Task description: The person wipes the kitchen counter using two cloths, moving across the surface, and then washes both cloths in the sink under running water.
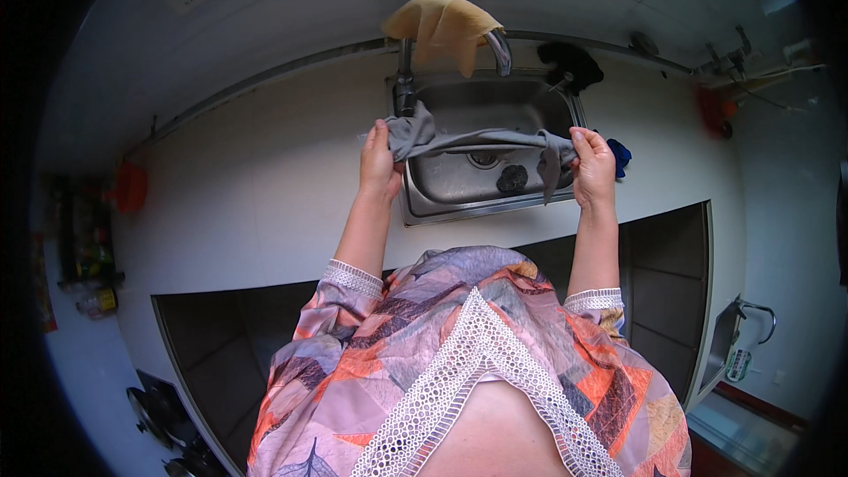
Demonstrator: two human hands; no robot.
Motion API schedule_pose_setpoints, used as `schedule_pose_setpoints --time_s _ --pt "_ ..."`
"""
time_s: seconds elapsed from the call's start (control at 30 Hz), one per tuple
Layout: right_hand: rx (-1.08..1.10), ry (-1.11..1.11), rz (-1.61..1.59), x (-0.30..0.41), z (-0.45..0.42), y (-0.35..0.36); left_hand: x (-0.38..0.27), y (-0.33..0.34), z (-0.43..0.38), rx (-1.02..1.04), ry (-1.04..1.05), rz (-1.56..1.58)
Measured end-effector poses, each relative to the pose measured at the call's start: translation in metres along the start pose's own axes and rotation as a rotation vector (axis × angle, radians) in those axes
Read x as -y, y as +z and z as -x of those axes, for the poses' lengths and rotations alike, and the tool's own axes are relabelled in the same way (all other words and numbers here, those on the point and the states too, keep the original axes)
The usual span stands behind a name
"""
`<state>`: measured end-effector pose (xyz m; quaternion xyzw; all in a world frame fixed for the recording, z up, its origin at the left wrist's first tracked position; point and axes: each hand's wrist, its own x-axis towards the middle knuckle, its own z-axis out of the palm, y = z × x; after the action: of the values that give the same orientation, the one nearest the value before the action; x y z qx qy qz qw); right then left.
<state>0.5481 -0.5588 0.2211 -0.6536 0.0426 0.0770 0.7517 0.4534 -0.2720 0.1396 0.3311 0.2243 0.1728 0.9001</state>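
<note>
A grey cloth (487, 139) is stretched lengthwise over a stainless steel sink (430, 209). My left hand (380, 162) grips its bunched left end, near the base of the tap (403, 83). At the other end, my right hand (593, 162) pinches the cloth between thumb and fingers, and a loose corner hangs down beside it. Below the cloth, a dark scouring pad (511, 178) lies on the sink floor next to the drain (484, 159), which the cloth partly covers.
A yellow cloth (447, 23) drapes over the tap's spout. Behind the sink's right corner lies a black cloth (573, 66); a blue cloth (619, 158) sits by my right hand. Orange-red objects (130, 187) stand at the counter's left and right ends. Pans (151, 411) are at lower left.
</note>
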Motion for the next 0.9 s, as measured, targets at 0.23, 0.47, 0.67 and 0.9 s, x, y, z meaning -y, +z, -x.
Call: schedule_pose_setpoints --time_s 0.23,0.47,0.67,0.9 --pt "-0.029 -0.126 -0.178 0.014 0.01 0.006 0.011 -0.001 0.006 -0.043 -0.139 -0.051" --pt "0.066 -0.209 -0.31 0.043 0.027 0.028 0.063 -0.015 0.021 -0.067 -0.274 -0.804" --pt "0.377 -0.059 -0.281 0.03 0.06 0.079 0.083 0.035 0.043 0.271 -0.617 -0.503" --pt "0.191 0.007 -0.045 -0.001 0.032 0.057 0.06 0.049 0.047 0.411 -0.778 0.411"
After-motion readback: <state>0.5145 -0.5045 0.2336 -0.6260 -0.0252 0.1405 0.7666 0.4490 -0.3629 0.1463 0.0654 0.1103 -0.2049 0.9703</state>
